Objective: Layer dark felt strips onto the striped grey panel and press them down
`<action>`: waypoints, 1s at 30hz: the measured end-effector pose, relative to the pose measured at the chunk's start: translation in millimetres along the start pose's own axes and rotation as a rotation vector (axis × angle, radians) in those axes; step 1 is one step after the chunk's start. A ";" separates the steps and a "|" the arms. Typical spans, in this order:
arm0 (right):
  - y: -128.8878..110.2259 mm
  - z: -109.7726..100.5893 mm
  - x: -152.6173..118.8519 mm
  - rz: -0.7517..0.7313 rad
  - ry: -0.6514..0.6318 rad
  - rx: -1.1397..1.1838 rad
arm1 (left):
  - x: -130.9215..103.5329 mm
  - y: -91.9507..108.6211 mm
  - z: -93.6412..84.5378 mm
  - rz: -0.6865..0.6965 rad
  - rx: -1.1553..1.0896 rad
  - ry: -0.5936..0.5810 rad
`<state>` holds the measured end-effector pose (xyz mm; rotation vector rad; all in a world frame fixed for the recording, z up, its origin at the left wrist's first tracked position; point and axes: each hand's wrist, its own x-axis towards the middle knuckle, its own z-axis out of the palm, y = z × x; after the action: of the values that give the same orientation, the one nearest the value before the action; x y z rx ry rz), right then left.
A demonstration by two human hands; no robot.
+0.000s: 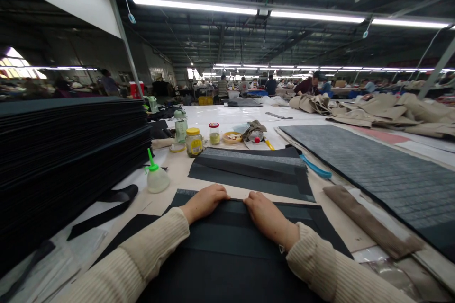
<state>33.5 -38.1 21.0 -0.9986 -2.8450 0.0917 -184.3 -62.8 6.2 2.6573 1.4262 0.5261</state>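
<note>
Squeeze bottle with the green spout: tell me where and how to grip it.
Probably best to grip the bottle round its wide body, left hand coming from the right: it stands upright, its green spout is thin, and the black stack rises on its left.

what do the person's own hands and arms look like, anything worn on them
The left hand and right hand are bare: no gloves, and no ring or watch shows. Both arms wear cream, ribbed long sleeves, reaching the wrists and rather loose. A pale loose thread hangs at the right cuff.
</note>
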 end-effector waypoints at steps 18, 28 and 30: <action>-34.8 3.1 34.0 -0.068 -0.041 -0.026 | -33.9 -21.6 -15.1 -0.047 0.032 -0.008; -63.4 6.8 54.6 -0.125 -0.046 0.007 | -44.2 -30.5 -12.8 -0.040 0.063 0.004; -65.7 4.8 52.7 -0.125 -0.052 -0.020 | -50.5 -33.8 -21.1 -0.049 0.073 -0.022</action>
<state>-48.5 -56.4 27.9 -0.8314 -2.9528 0.0791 -243.9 -87.2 5.1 2.6665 1.5292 0.4470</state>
